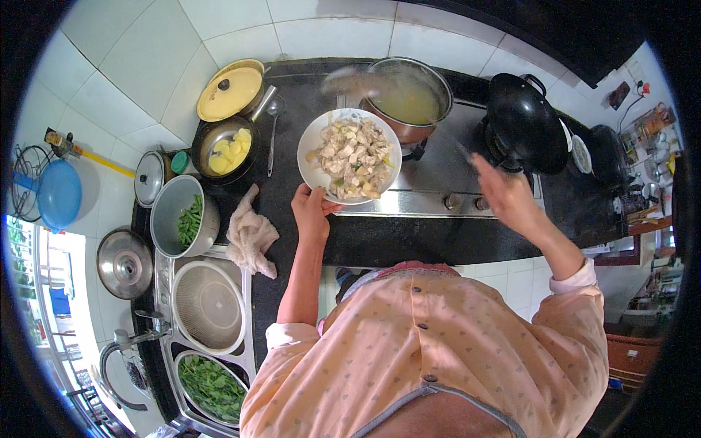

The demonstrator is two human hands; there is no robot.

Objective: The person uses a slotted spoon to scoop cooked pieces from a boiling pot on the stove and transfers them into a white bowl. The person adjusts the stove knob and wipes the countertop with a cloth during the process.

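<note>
My left hand (311, 211) grips the near rim of a white dish (308, 167), thumb on top and fingers below. Chopped cooked meat (356, 156) with bits of green fills the dish. It is held left of the gas hob and in front of a brown pot (404, 130). Steam rises from the yellowish broth (408, 104) in the pot. My right hand (506, 194) is blurred over the right part of the hob (438, 180). A thin pale streak shows at its fingertips, but whether the hand holds something is unclear.
A black wok (526, 126) stands tilted on the right burner. At left are a pan (205, 148) of sliced potatoes, a yellow lidded pot (230, 93), a ladle (275, 109), a cloth (252, 235) and a pot (164, 219) of green beans. Leafy greens (211, 386) lie by the sink.
</note>
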